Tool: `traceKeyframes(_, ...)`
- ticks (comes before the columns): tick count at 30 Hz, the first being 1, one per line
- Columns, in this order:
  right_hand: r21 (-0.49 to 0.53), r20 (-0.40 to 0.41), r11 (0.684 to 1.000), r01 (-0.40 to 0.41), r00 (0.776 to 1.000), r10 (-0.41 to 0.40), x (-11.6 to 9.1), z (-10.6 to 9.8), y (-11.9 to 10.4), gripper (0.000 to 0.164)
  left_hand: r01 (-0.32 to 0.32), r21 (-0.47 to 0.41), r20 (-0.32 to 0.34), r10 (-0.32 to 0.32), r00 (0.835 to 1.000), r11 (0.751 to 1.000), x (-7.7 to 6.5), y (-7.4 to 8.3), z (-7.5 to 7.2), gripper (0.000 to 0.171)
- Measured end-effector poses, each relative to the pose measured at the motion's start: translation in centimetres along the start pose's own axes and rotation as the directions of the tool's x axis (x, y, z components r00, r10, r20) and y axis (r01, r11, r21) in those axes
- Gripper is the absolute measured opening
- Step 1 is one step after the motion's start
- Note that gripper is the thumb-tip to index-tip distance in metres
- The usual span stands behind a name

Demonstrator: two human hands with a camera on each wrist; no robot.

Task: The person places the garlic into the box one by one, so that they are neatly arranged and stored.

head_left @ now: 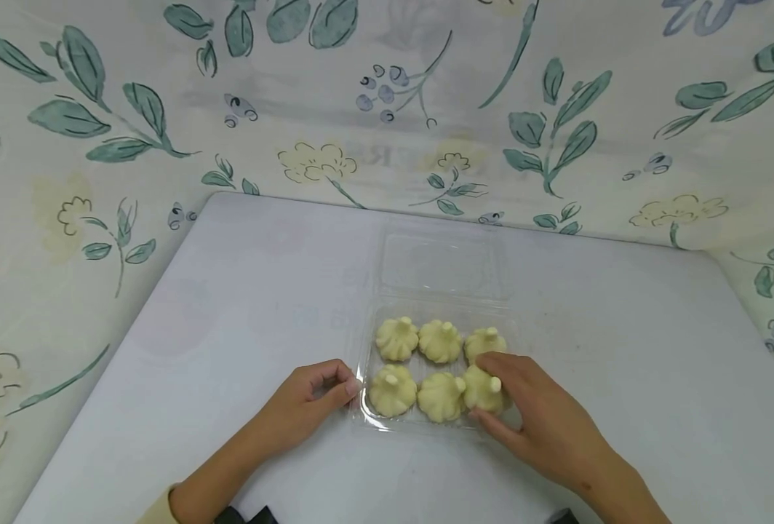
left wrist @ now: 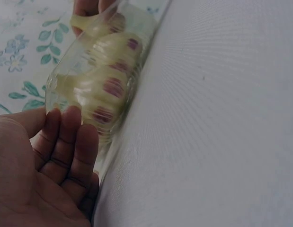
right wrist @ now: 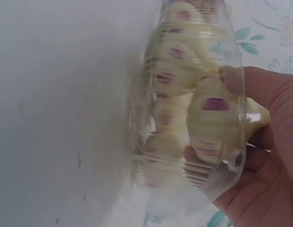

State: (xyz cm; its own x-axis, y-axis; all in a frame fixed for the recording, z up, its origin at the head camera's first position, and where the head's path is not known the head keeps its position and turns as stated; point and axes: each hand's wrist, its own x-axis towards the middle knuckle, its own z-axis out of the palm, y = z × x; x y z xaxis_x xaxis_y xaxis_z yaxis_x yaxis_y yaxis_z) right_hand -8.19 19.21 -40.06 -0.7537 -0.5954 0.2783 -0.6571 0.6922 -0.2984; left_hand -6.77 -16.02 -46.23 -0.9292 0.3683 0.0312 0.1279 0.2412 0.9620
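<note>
A clear plastic clamshell box (head_left: 383, 424) lies on the table with several pale yellow garlic bulbs (head_left: 441, 342) in two rows of three, stems up. At the left rim of the box, my left hand (head_left: 302, 404) pinches the edge between thumb and fingers. My right hand (head_left: 547, 418) reaches over the right side and grips the front right garlic bulb (head_left: 481, 389) between thumb and fingers. In the right wrist view that garlic bulb (right wrist: 210, 118) sits a little higher than its neighbours, behind the box wall. Purple marks show on the bulbs' sides in the left wrist view.
The box's transparent lid (head_left: 442, 266) lies folded back, away from me. Beneath everything is a white table (head_left: 262, 291), and its far edge meets a floral cloth (head_left: 426, 109). Dark objects (head_left: 249, 515) poke in at the bottom edge of the head view.
</note>
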Motion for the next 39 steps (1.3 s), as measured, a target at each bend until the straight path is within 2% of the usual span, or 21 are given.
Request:
traceKeyframes(8, 0.049, 0.082, 0.998, -0.029, 0.996, 0.025, -0.2, -0.3, 0.2, 0.063, 0.014, -0.004, 0.006, -0.014, 1.000, 1.000, -0.1, 0.2, -0.1, 0.017)
traceKeyframes(25, 0.058, 0.048, 0.998, -0.007, 0.999, 0.004, 0.1, 0.2, 0.6, 0.050, 0.004, 0.015, 0.002, -0.004, 1.000, 1.000, 0.0, 0.1, -0.1, 0.017)
traceKeyframes(32, 0.095, 0.016, 0.995, 0.004, 1.000, -0.005, 0.1, -0.4, 0.8, 0.048, 0.021, 0.027, 0.004, -0.021, 1.000, 0.999, 0.1, 0.2, -0.1, 0.018)
traceKeyframes(36, 0.100, -0.038, 0.995, 0.018, 0.999, -0.014, 0.0, -1.1, 1.1, 0.048, 0.025, 0.088, 0.016, -0.027, 1.000, 0.996, -0.1, 0.4, -0.4, 0.014)
traceKeyframes(39, 0.090, -0.067, 0.996, -0.004, 0.998, 0.010, -0.1, -1.9, 1.4, 0.050, 0.046, 0.163, -0.005, -0.046, 0.999, 0.985, -0.2, 0.8, -1.0, 0.014)
